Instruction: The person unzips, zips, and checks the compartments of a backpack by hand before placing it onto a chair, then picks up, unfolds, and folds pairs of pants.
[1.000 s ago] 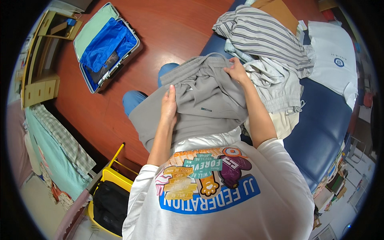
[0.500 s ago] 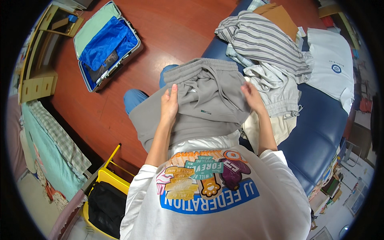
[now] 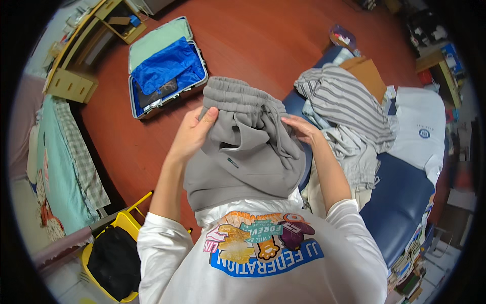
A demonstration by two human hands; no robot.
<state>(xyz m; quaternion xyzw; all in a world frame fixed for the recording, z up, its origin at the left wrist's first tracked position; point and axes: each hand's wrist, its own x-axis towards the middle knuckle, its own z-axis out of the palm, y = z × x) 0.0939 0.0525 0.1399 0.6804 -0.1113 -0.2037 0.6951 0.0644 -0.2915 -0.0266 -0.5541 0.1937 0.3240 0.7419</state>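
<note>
Grey drawstring pants point(image 3: 243, 162) hang in front of my body, their gathered elastic waistband at the top. My left hand point(image 3: 195, 131) grips the waistband's left side, thumb on the front and the fingers hidden behind the cloth. On the opposite side my right hand point(image 3: 302, 129) pinches the waistband edge, its fingers partly tucked against the fabric. The cloth sags in folds between both hands. Below the waistband, the pants drape across my lap and touch my white shirt point(image 3: 283, 281).
An open suitcase point(image 3: 195, 88) with blue lining lies on the red floor ahead left. On the blue couch point(image 3: 392, 195) to the right lie a striped garment point(image 3: 344, 99), a light grey garment point(image 3: 354, 157) and a pale shirt point(image 3: 417, 126). A yellow chair point(image 3: 129, 223) stands lower left.
The pants' waistband has been lifted and bunched narrower. My right hand has moved left and closed on its edge; my left hand has shifted left. The view has turned slightly.
</note>
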